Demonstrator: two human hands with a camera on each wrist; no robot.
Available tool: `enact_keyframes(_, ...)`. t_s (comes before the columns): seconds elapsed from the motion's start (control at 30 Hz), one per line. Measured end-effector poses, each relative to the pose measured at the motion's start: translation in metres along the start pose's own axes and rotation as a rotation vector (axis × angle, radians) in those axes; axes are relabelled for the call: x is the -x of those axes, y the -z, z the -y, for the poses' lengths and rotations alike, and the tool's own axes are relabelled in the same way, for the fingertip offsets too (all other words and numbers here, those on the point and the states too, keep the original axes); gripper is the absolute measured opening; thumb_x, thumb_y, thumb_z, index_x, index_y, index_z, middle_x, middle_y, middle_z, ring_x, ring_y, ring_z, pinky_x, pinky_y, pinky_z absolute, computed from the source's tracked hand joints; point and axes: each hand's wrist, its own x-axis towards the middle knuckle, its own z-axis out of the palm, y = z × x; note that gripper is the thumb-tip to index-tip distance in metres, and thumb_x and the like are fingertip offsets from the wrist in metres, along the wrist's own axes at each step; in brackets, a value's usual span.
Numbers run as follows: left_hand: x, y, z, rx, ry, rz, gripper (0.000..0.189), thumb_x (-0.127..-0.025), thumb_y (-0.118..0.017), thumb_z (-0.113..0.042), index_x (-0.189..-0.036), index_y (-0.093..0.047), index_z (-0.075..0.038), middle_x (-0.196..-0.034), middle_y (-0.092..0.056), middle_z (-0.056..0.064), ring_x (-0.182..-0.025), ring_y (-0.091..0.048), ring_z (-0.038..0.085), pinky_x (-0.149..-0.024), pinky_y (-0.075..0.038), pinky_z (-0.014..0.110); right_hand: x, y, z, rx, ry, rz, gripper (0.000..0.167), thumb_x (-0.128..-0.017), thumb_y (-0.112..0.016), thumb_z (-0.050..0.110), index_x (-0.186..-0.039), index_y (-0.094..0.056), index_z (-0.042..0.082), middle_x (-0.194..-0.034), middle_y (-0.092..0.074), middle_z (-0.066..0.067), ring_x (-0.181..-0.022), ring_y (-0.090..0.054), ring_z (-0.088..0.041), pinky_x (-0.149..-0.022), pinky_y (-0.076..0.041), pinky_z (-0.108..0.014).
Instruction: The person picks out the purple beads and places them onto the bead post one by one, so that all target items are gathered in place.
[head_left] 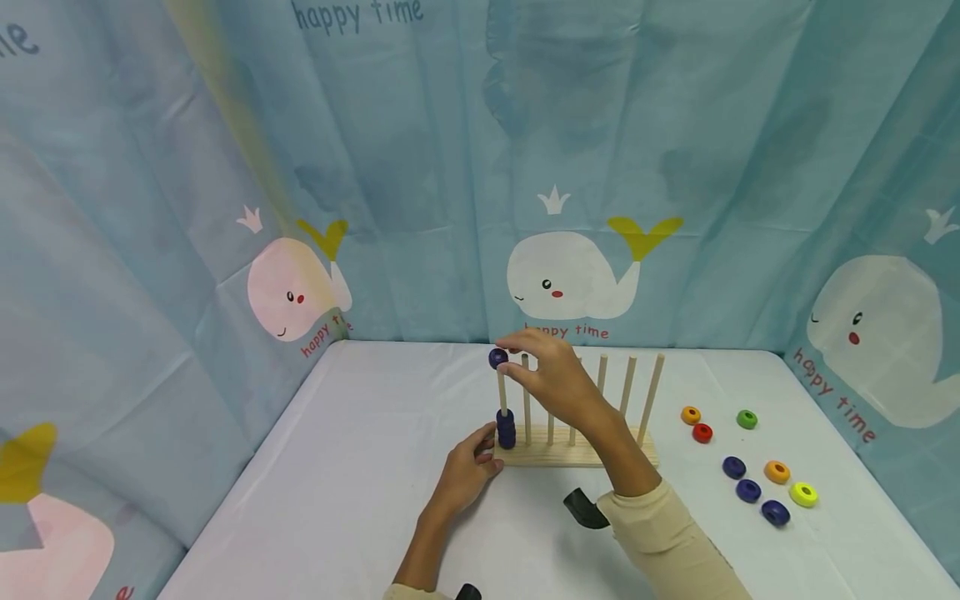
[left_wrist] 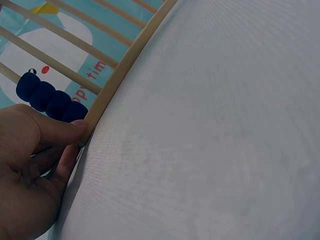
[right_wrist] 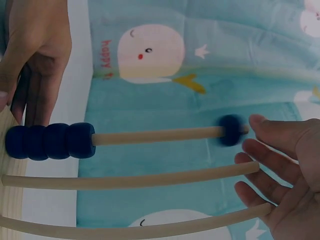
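A wooden peg rack [head_left: 540, 457] with a row of upright dowels stands on the table. My left hand [head_left: 461, 477] grips the left end of its base, thumb on the edge in the left wrist view. Several dark blue beads [right_wrist: 50, 141] are stacked at the bottom of the leftmost dowel [right_wrist: 160, 135]. Near the top of that dowel is another blue bead [right_wrist: 230, 130], blurred, with the dowel's tip poking through it. My right hand [head_left: 558, 375] is beside the tip, its thumb and fingers spread just off the bead.
Loose beads lie right of the rack: several blue ones [head_left: 747, 490], orange ones [head_left: 777, 472], a red one [head_left: 702, 432], a green one [head_left: 746, 419] and a yellow one [head_left: 803, 494]. A blue curtain [head_left: 420, 208] with printed whales hangs behind and beside the white table [head_left: 337, 483].
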Motion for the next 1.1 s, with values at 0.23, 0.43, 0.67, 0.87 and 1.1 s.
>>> enact_keyframes(0.23, 0.000, -0.001, 0.000, -0.004, -0.015, -0.011, 0.061, -0.089, -0.068, -0.005, -0.146, -0.045, -0.012, -0.133, -0.057, 0.010, -0.116, -0.057, 0.023, -0.095, -0.050, 0.027, 0.005, 0.006, -0.001, 0.001, 0.032, -0.027, 0.033, -0.088, -0.073, 0.014, -0.121, -0.068, 0.012, -0.118, -0.066, 0.002, -0.112, -0.059, -0.015, -0.090, -0.053, -0.034)
enact_keyframes(0.43, 0.000, -0.001, 0.002, -0.004, -0.021, -0.013, 0.062, -0.088, -0.068, -0.003, -0.145, -0.045, -0.011, -0.131, -0.057, 0.011, -0.116, -0.058, 0.024, -0.095, -0.050, 0.027, 0.013, 0.017, -0.003, 0.010, 0.024, -0.072, 0.033, -0.088, -0.074, 0.019, -0.120, -0.069, 0.014, -0.119, -0.065, 0.003, -0.105, -0.060, -0.014, -0.085, -0.053, -0.035)
enact_keyframes(0.67, -0.001, -0.001, 0.002, -0.003, -0.028, -0.014, 0.062, -0.088, -0.068, -0.001, -0.145, -0.045, -0.009, -0.129, -0.058, 0.012, -0.115, -0.058, 0.023, -0.094, -0.051, 0.026, 0.023, 0.032, -0.006, 0.005, 0.036, -0.141, 0.036, -0.087, -0.075, 0.018, -0.122, -0.068, 0.015, -0.118, -0.065, 0.003, -0.102, -0.061, -0.013, -0.083, -0.053, -0.030)
enact_keyframes(0.87, -0.002, -0.001, 0.003, -0.001, -0.024, -0.014, 0.062, -0.088, -0.067, -0.001, -0.146, -0.045, -0.009, -0.130, -0.058, 0.011, -0.117, -0.057, 0.022, -0.095, -0.050, 0.024, 0.033, 0.045, -0.007, -0.005, 0.032, -0.174, 0.040, -0.086, -0.076, 0.018, -0.125, -0.066, 0.016, -0.114, -0.065, 0.004, -0.102, -0.061, -0.014, -0.085, -0.052, -0.027)
enact_keyframes(1.1, -0.001, -0.002, 0.001, -0.008, -0.014, -0.019, 0.062, -0.088, -0.067, -0.001, -0.146, -0.044, -0.009, -0.131, -0.057, 0.010, -0.118, -0.056, 0.020, -0.094, -0.049, 0.023, 0.049, 0.060, -0.017, -0.014, 0.010, -0.196, 0.043, -0.084, -0.077, 0.015, -0.125, -0.066, 0.017, -0.114, -0.064, 0.006, -0.102, -0.061, -0.012, -0.088, -0.052, -0.027)
